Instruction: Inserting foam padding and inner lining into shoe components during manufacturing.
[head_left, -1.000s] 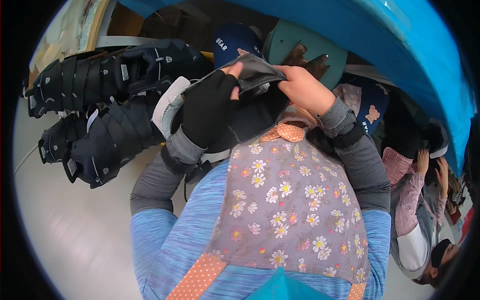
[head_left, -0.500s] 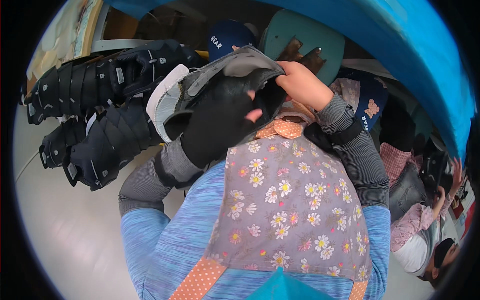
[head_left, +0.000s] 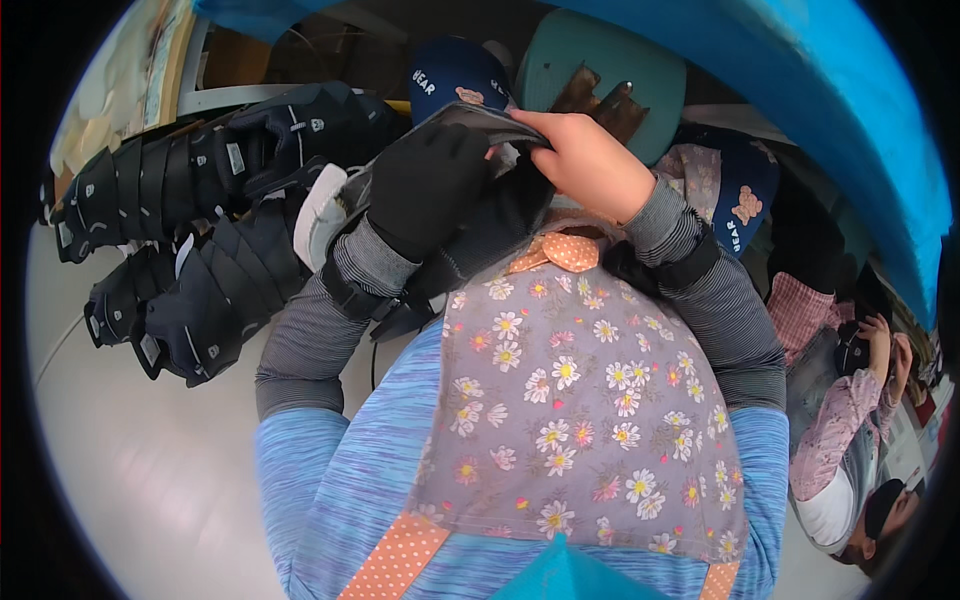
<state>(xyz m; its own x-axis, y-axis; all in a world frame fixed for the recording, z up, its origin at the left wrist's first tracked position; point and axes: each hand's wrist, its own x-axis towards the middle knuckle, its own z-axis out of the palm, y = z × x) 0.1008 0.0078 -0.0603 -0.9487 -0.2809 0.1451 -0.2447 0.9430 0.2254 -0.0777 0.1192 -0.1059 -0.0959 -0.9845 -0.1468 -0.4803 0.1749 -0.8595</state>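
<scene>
Landmark: the teal cap form (head_left: 600, 70) at top centre. 1 dark cap (head_left: 470, 120) is held just below and left of it, grey lining up, brim side running left-right so its long axis lies across the body, roughly level.

Left hand (head_left: 425, 185), in a black glove, sits below-left of the teal cap form, fingers curled up under and into the cap's near edge; clenched on the fabric as far as I can tell, fingertips hidden under the lining.

Right hand (head_left: 590, 165), bare, sits right below the teal cap form, thumb and fingers pinched on the cap's right rim, pressing it flat. Firm pinch, clearly grasping.

Both hands touch the cap, 1 at each end of the long axis. Cap lies between the 2 hands and up-forward of the fingers, toward the form. Right hand is the nearer to the form, almost touching its lower edge; left is a bit further out.

Another navy cap (head_left: 450, 70) with a small bear patch sits just left of the form. 2 rows of stacked dark caps (head_left: 200, 200) lie well left of it on the white table (head_left: 130, 470). More bear-patch caps (head_left: 735, 195) right of it. Floral apron (head_left: 580, 400) fills lower centre.
</scene>
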